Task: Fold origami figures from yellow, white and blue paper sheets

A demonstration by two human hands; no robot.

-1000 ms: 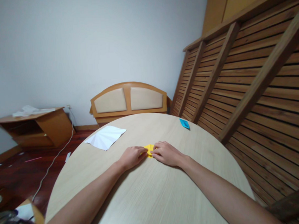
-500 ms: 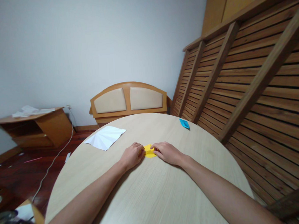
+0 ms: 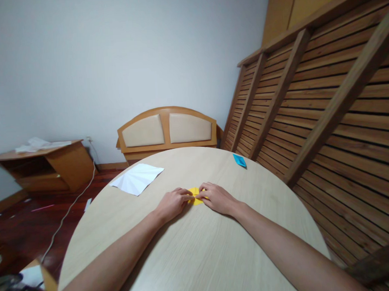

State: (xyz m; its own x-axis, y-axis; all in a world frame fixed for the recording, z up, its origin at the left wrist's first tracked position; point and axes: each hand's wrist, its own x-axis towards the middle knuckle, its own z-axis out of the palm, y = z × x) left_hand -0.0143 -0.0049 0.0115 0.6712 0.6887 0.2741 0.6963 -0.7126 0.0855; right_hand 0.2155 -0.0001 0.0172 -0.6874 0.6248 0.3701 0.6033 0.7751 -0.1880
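Observation:
A small piece of folded yellow paper [image 3: 196, 202] lies flat on the round table, between my two hands. My left hand [image 3: 174, 204] has its fingers closed on the paper's left side, with the index fingertip reaching toward its middle. From the other side, my right hand [image 3: 217, 198] grips the right part, thumb and fingers drawn together. Both hands cover the paper's outer ends, so its full outline is hidden.
A creased white paper sheet [image 3: 138, 179] lies at the table's [image 3: 194, 258] far left. Toward the far right edge is a folded blue paper [image 3: 239, 161]. Wooden slatted panels [image 3: 309, 100] lean along the right; a low cabinet [image 3: 62, 170] stands at left.
My left fingers have shifted right, with the index finger stretched further over the yellow paper. The right fingers have moved slightly right and uncovered a little of its middle.

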